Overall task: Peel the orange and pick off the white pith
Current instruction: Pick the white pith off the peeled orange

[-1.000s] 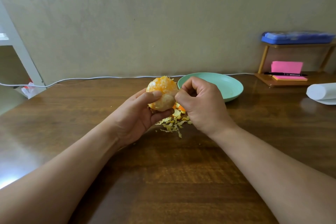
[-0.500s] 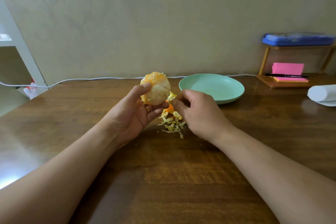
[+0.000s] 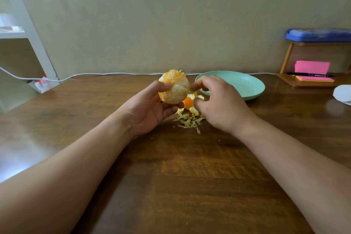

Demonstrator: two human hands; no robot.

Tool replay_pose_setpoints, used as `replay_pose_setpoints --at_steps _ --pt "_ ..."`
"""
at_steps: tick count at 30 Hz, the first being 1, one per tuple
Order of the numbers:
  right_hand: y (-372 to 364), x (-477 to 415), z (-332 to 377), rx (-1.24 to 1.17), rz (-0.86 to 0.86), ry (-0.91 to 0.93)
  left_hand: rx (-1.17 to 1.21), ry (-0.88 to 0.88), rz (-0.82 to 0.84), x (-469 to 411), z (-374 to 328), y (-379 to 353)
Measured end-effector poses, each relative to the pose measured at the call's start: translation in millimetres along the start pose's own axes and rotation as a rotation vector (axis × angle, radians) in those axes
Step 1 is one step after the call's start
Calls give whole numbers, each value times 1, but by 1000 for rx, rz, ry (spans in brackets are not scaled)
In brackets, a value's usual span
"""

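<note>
The left hand [image 3: 150,108] grips a mostly peeled orange [image 3: 173,89], thumb across its front and fingers curled beneath, holding it above a wooden table [image 3: 190,176]. The right hand [image 3: 218,104] is blurred, with its fingertips at the fruit's right side; whether it pinches anything cannot be told. Below and between the hands lies a pile of peel and pith scraps [image 3: 190,119]. Just behind the right hand sits a green plate [image 3: 247,85]. Far right are pink sticky notes [image 3: 311,67].

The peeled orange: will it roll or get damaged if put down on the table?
The orange would probably roll: it is round, the table smooth. Likely easily squashed, since its top shows torn, bare pulp, perhaps wet and slippery there.
</note>
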State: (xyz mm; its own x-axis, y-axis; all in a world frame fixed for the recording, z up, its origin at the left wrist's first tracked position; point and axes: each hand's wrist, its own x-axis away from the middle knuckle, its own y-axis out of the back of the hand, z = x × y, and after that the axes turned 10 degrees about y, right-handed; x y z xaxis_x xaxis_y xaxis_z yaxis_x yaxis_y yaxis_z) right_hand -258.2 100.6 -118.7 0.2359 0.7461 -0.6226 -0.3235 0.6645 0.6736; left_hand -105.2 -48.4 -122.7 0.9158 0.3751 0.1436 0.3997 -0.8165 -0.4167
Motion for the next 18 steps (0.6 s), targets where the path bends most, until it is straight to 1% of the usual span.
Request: replay_pose_setpoints --at_steps 3,5,8,18 --pt "-1 0 1 -148 -66 -21 6 1 20 0 0 2" --pt "-2 1 4 -190 -94 1 -21 -10 39 0 0 3" --pt "-2 1 4 -173 -80 1 -90 -46 41 -1 0 3" --pt "2 1 0 -116 15 1 -280 -136 -58 -2 2 9"
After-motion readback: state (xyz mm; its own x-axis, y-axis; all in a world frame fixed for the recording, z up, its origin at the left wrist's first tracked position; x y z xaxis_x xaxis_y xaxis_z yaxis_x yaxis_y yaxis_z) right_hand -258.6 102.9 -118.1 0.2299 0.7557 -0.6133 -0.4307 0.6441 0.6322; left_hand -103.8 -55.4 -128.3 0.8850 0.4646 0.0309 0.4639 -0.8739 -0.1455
